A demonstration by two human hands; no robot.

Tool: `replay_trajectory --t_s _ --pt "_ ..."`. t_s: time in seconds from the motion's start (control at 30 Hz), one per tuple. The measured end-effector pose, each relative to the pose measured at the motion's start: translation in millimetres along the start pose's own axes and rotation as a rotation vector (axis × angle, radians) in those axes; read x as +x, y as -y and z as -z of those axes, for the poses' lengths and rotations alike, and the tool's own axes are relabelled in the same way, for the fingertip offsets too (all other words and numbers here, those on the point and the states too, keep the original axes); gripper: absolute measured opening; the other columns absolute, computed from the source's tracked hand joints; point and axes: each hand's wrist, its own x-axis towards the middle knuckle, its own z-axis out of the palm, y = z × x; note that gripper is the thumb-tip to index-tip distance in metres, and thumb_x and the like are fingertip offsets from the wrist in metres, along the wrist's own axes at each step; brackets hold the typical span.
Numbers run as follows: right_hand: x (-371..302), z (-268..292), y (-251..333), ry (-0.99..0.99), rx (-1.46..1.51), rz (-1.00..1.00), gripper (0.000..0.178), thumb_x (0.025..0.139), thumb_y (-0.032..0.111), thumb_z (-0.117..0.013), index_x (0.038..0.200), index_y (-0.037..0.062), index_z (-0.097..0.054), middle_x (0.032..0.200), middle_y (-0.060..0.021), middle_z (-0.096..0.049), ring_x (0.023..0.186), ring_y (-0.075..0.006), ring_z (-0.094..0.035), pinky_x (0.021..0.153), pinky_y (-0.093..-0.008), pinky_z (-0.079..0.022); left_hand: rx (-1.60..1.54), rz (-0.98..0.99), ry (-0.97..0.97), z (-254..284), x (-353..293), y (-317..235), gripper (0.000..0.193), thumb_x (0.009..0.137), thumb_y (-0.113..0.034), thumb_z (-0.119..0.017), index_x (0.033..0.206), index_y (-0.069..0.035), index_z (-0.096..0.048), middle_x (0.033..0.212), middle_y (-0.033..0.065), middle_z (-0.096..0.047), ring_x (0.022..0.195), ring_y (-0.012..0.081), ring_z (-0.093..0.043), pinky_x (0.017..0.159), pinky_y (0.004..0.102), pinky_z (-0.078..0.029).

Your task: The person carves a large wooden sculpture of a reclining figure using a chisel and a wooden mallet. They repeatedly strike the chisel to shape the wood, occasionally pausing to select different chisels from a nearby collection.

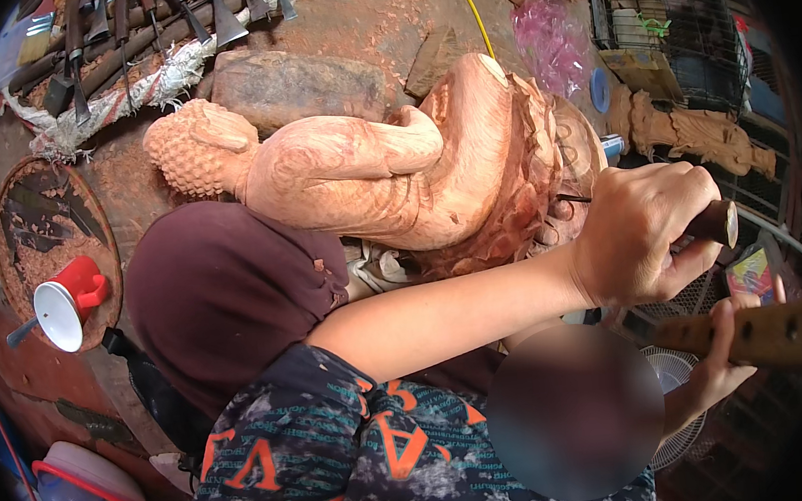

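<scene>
My left hand (649, 231) is closed around the wooden handle of a chisel (723, 223). Its thin dark blade emerges on the side toward a carved wooden figure (348, 175). The figure lies on its side, with a knobbly head at the left and rough, reddish, petal-like carving near the hand. Whether the blade touches the wood, I cannot tell. Lower right, my right hand (719, 367) grips a long wooden bat-like piece (761, 330) with dark spots, probably a mallet; its far end runs into the dark rim. A blurred round patch hides part of that arm.
Several carving tools (152, 25) lie at the upper left. A round tray (4, 235) of shavings holds a red mug (79, 285). Wood blocks (299, 87) stand behind the figure. Another carving (694, 138) and a wire cage (700, 39) are at right; my knee (226, 302) is in front.
</scene>
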Motion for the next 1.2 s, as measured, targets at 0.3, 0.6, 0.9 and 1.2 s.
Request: replay_trajectory --t_s 0.3,0.6,0.9,1.2 --pt "7.1 4.8 -8.3 0.029 -0.221 0.157 0.047 0.085 -0.010 -0.058 0.131 -0.0046 -0.048 0.105 -0.0088 -0.060 0.083 -0.0120 -0.057 0.079 -0.0235 -0.045 0.018 -0.011 -0.066 -2.2 -0.7 5.9 0.017 0.070 -0.002 -0.067 0.083 -0.005 -0.058 0.067 0.0054 -0.058 0.057 0.0209 -0.060 0.054 0.0305 -0.047" --pt "18.3 -6.9 7.2 0.136 -0.396 0.277 0.048 0.087 -0.005 -0.057 0.133 0.0007 -0.045 0.091 -0.0045 -0.055 0.073 -0.0087 -0.054 0.068 -0.0211 -0.043 0.124 -0.002 -0.043 0.6 -1.3 10.4 0.015 0.073 -0.006 -0.067 0.084 -0.005 -0.058 0.067 0.0057 -0.057 0.056 0.0207 -0.059 0.050 0.0310 -0.046" --pt "15.1 -31.5 5.4 0.219 -0.128 0.145 0.047 0.080 -0.008 -0.060 0.126 -0.0018 -0.051 0.113 -0.0151 -0.061 0.106 -0.0188 -0.059 0.091 -0.0281 -0.042 0.077 0.217 0.304 20.9 1.8 8.1 0.013 0.079 -0.004 -0.064 0.090 0.000 -0.059 0.068 -0.0006 -0.059 0.061 0.0028 -0.051 0.054 0.0217 -0.042" --pt "-5.4 -47.8 -20.6 0.270 0.150 0.010 0.054 0.073 -0.010 -0.063 0.124 0.0016 -0.051 0.108 -0.0131 -0.064 0.099 -0.0212 -0.063 0.084 -0.0294 -0.047 -0.091 0.552 0.584 32.1 42.1 9.7 0.014 0.090 -0.012 -0.061 0.101 -0.003 -0.060 0.079 -0.0021 -0.060 0.065 0.0036 -0.052 0.058 0.0209 -0.042"
